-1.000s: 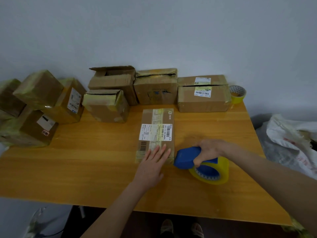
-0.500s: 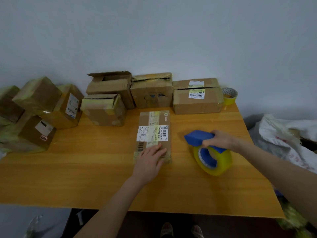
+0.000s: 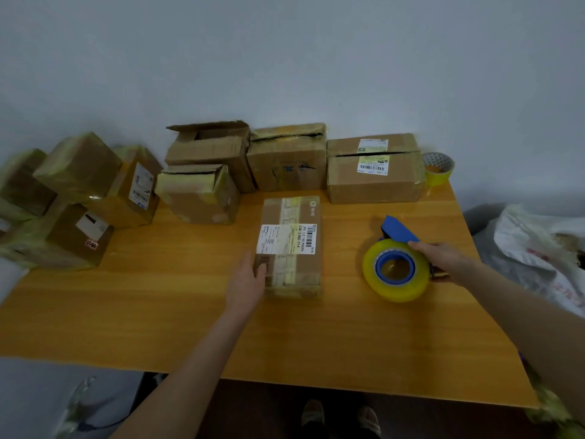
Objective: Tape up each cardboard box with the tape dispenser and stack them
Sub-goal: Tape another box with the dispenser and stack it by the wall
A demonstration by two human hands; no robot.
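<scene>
Box position decides the coming move: the flat brown cardboard box [image 3: 292,248] with a white shipping label lies on the orange wooden table [image 3: 158,312] with its long axis running away from the person toward the wall, and a pale strip of tape already runs along that axis. The left hand [image 3: 248,280] is at the box's near left edge, thumb over the top and the other fingers against the side wall, mostly hidden, so it seems to pinch that edge. The right hand [image 3: 443,258] is curled round the handle of the blue tape dispenser [image 3: 395,267] with its yellowish clear roll, held well to the right of the box, the roll's face turned toward the person. The box thus lies to the left of the dispenser, and the left hand is much the nearer to it; turning or lifting the box would likely fall to that hand. Beyond the box stands a row of open brown cartons [image 3: 285,160], with a small yellow tape roll [image 3: 438,167] to the far right of them, and far left of the box is a heap of taped cartons [image 3: 79,198]. A second ago the left hand lay flat on the box's near end and the dispenser sat just beside its near right corner; since then the dispenser has drawn away rightward and the left hand has slid to the edge.
</scene>
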